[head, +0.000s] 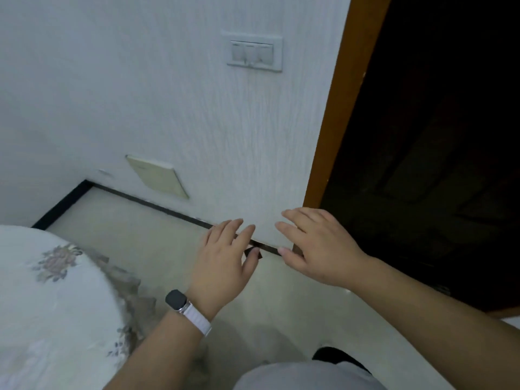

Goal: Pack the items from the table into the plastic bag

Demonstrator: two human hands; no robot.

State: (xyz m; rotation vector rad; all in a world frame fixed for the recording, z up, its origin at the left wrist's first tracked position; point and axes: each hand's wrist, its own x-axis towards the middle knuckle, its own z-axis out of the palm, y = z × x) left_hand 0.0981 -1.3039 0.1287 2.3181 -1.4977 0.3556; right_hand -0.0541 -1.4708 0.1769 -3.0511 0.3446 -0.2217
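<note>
Left hand [222,266] and right hand [318,249] hover empty, fingers spread, near the table [42,305]; bag unseen, likely limp, best gripped by its rim

The room is dim and a bit blue. Soft light falls on the wall [168,94]. The doorway [436,122] is almost black. The tablecloth [56,291] edge, the left hand [222,266] and the right hand [318,249] look blurry. Lines bend near the sides

Dark smartwatch [176,300] on white strap [197,320] below left hand [225,263], grey garment [304,375]
</note>
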